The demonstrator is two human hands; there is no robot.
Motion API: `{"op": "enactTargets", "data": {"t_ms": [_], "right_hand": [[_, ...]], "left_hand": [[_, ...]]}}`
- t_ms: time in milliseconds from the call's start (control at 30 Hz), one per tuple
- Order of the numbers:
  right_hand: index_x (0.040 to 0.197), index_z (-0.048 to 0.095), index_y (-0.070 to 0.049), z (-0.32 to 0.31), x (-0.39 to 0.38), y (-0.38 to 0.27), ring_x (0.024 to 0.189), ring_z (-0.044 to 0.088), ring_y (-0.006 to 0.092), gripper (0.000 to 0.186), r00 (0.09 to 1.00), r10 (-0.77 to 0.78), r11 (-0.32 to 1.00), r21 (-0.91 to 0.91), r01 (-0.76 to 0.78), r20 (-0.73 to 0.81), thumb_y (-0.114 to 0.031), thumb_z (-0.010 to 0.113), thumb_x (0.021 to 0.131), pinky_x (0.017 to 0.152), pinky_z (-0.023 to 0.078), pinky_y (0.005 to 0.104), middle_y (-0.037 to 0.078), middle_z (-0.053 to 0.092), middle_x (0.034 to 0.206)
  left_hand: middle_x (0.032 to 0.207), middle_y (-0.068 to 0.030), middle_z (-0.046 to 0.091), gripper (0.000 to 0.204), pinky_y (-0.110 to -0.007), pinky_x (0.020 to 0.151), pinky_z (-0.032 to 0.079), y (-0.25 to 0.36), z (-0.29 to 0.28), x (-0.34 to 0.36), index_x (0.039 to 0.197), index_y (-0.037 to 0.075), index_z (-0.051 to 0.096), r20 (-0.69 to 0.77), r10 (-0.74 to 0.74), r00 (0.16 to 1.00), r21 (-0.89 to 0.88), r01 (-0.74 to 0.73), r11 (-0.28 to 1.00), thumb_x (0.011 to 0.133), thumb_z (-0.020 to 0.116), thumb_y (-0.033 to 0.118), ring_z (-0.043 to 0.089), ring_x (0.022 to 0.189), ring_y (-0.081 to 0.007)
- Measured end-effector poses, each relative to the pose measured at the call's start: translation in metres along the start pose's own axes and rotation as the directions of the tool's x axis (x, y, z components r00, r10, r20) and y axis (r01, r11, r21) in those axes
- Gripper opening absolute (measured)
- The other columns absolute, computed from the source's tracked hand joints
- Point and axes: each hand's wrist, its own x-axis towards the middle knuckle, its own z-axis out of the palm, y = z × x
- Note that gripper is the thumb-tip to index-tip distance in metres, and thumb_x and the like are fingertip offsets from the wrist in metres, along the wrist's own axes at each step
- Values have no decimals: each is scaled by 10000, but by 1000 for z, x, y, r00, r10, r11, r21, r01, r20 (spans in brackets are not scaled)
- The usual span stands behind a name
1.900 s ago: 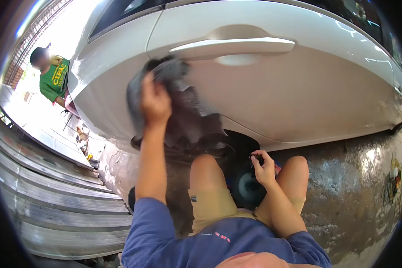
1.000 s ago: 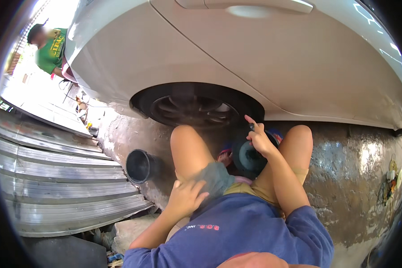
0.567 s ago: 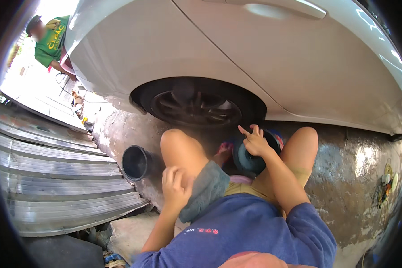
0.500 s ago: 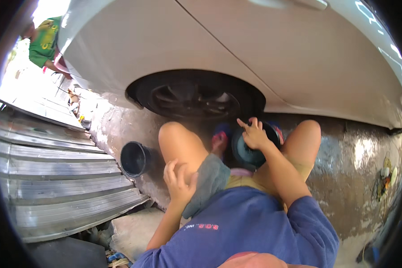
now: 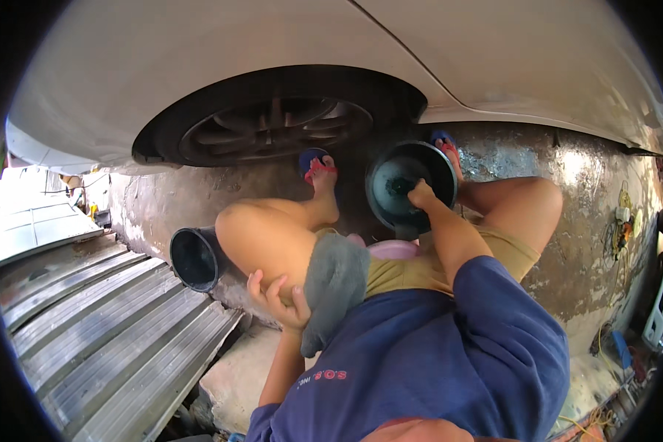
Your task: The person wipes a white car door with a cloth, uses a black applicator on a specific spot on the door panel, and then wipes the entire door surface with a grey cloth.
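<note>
Now, in the head view, the right hand has dropped from above the bucket to inside its mouth, its forearm reaching in over the near rim. Its fingertips are hidden, so whether they pinch anything cannot be told. A small dark form lies at the bottom of the bucket, just left of this hand; its kind is unclear.

The left hand, which had a cloth against the door 1.9 s ago, is now off the panel, palm turned up and fingers loosely spread and bent, gripping nothing visible. The cloth lies draped over the left thigh, just right of that hand; contact between the two cannot be made out.

Beyond the hands stands the car, its wheel ahead of the left hand. The door handle has left the view. A pail stands left of the left hand, with ribbed metal sheet farther out; the pink seat shows between the hands.

The change suggests that wiping is paused, with the work presently centred on the bucket.
</note>
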Motion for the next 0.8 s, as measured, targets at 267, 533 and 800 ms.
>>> {"op": "enactTargets", "data": {"t_ms": [267, 533, 800], "right_hand": [[1160, 749, 6, 80, 49, 46, 1148, 689, 393, 385, 976, 152, 909, 411, -77, -154, -249, 738, 872, 987, 536, 421, 253, 734, 1152], [1155, 745, -8, 51, 44, 48, 1126, 668, 443, 404, 952, 252, 964, 134, -231, -173, -335, 687, 925, 992, 538, 465, 274, 715, 1140], [1226, 648, 14, -6, -22, -35, 1171, 648, 463, 400, 937, 20, 968, 242, 69, -349, -268, 671, 943, 999, 514, 488, 282, 692, 1204]], "left_hand": [[1507, -278, 311, 325, -659, 1180, 204, 4, 4, -20, 1182, 66, 531, -15, -111, 994, 43, 112, 993, 927, 599, 256, 277, 1428, -485], [1515, -283, 284, 341, -648, 1178, 199, 2, 10, -10, 1197, 72, 526, 7, -80, 997, 25, 80, 996, 919, 605, 252, 274, 1421, -484], [1454, -266, 413, 327, -615, 1170, 259, 9, 18, 8, 1096, 55, 604, -64, -18, 998, -8, 18, 1000, 871, 668, 284, 366, 1365, -478]]}}
